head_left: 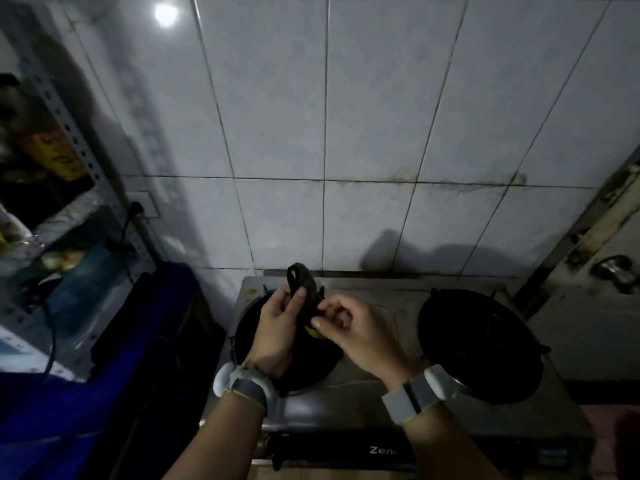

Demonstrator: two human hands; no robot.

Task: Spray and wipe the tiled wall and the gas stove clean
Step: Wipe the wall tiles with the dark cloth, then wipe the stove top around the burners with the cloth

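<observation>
Both hands are up over the left side of the stove, working a small dark scouring pad with a yellow sponge backing (302,292). The left hand (277,327) has it clasped, thumb pressed across the dark, limp-looking face, so the pad stands nearly upright and curls over at its top, where a sliver of yellow shows. The right hand (356,330) pinches the pad's lower edge between thumb and fingertips, just where another bit of yellow peeks out. Each wrist carries a grey woven band with a smooth white housing.

Beneath them sits the two-burner gas stove with a dull brushed-steel top (367,386), its sheen smeared and streaky. The left burner's round black pan support (249,327) is half hidden by the hands; the right burner's round black pan support (479,344) lies open, matte and dark. A glossy black front strip bears pale lettering that starts "Zen".

Behind rises the wall of large glossy white rectangular tiles (277,116), faintly marbled, with dark grout lines and brownish grime along the horizontal joint on the right. A lamp glares off the upper left tile. To the left stands a perforated grey metal rack (69,126) crowded with blurred packets, and below it a blue cloth-covered surface (104,393).
</observation>
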